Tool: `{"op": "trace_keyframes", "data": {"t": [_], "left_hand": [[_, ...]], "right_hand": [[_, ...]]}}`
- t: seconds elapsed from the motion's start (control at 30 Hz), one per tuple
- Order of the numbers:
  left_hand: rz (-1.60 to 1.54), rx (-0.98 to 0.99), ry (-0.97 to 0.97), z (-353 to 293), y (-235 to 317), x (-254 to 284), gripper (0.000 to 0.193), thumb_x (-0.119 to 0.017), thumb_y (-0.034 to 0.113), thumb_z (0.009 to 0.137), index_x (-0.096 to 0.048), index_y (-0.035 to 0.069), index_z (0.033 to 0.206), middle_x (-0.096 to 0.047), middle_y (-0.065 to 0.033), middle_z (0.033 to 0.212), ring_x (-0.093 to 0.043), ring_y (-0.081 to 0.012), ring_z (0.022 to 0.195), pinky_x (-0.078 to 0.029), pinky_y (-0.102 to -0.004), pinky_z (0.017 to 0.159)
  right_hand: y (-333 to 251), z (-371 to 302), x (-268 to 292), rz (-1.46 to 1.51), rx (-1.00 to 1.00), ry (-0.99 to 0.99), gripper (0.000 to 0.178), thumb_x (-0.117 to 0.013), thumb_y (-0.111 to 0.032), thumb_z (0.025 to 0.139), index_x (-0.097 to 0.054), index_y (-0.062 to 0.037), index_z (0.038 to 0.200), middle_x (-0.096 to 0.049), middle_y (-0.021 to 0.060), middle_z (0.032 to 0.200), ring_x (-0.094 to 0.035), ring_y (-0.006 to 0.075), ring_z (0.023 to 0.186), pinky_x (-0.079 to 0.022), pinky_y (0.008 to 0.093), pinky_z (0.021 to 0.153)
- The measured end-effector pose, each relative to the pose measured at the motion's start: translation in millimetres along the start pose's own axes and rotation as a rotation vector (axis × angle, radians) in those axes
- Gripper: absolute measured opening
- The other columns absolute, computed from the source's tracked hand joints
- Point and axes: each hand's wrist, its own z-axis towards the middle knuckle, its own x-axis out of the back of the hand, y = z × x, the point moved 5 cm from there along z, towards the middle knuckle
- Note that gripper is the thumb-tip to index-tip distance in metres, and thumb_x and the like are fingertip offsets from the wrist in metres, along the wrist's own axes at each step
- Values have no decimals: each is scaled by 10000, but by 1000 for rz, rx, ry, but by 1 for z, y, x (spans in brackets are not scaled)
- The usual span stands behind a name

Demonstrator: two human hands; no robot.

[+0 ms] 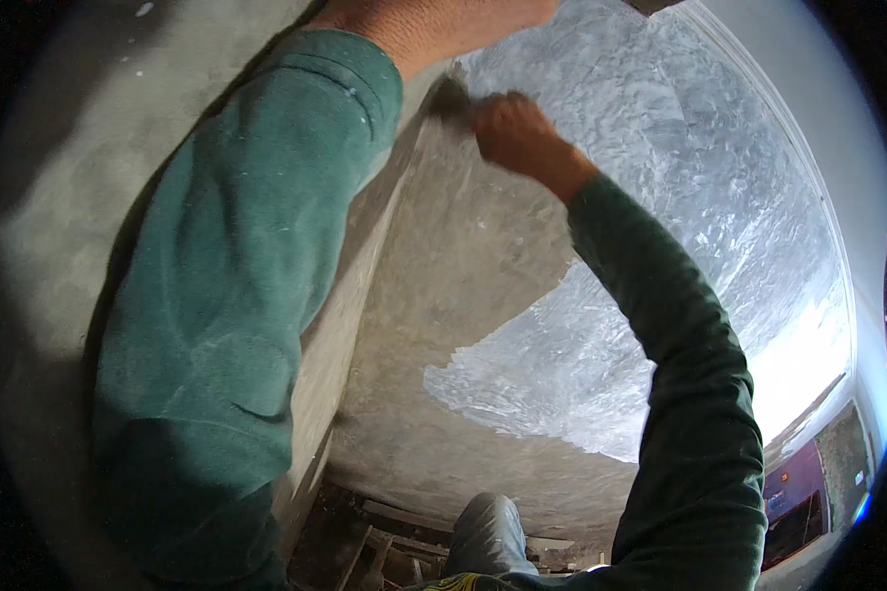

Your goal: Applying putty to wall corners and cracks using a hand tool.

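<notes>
In the head view my left arm rises along the left, and my left hand (493, 15) is cut off at the top edge, so its fingers are hidden. Closer to the wall corner, my right hand (517, 133) is closed round a flat-bladed scraper (450, 102). The blade is smeared by motion and lies against or close to the wall beside the corner. Shiny grey wet plaster (660, 148) covers the wall's upper and right parts, ending in a ragged lower edge. Bare, matt brownish wall (453, 246) shows below my right hand.
A second wall (59, 246) stands close on my left, meeting the plastered one in a corner. Wooden pieces (389, 547) lie low down by my leg (490, 532). A pale moulding (798, 128) borders the plaster at right. Part of a brown object (650, 4) shows at the top.
</notes>
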Motion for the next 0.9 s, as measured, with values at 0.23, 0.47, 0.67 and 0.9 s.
{"op": "trace_keyframes", "data": {"t": [0.23, 0.47, 0.67, 0.9], "left_hand": [[-21, 69, -62, -1, -1, -1, 454, -632, 126, 785, -593, -14, 1216, -673, -243, 944, -657, -390, 891, -523, -441, 807], [-67, 115, -104, -1, 0, 0, 451, -630, 116, 793, -588, -20, 1221, -681, -233, 945, -673, -369, 877, -540, -424, 787], [-20, 51, -44, -4, 6, 7, 457, -637, 118, 795, -587, -9, 1231, -677, -232, 915, -658, -378, 870, -530, -439, 801], [-46, 61, -135, 1, 7, 0, 470, -644, 107, 789, -585, 19, 1247, -666, -228, 979, -638, -394, 917, -517, -447, 815]], "right_hand": [[114, -16, 36, 159, -307, 109, 248, -527, -109, 821, -706, -105, 991, -702, 143, 825, -689, 323, 753, -555, 446, 682], [-19, -113, -9, -29, -26, -57, 408, -572, -109, 793, -595, -3, 1186, -560, 148, 1204, -541, 291, 1052, -425, 418, 914], [26, -121, 9, 255, -369, -194, 294, -562, -99, 794, -673, -91, 1066, -663, 136, 980, -634, 321, 914, -491, 428, 837], [107, -33, 9, 14, -491, 24, 212, -509, -139, 872, -678, -69, 981, -657, 148, 1025, -615, 296, 982, -466, 433, 896]]}}
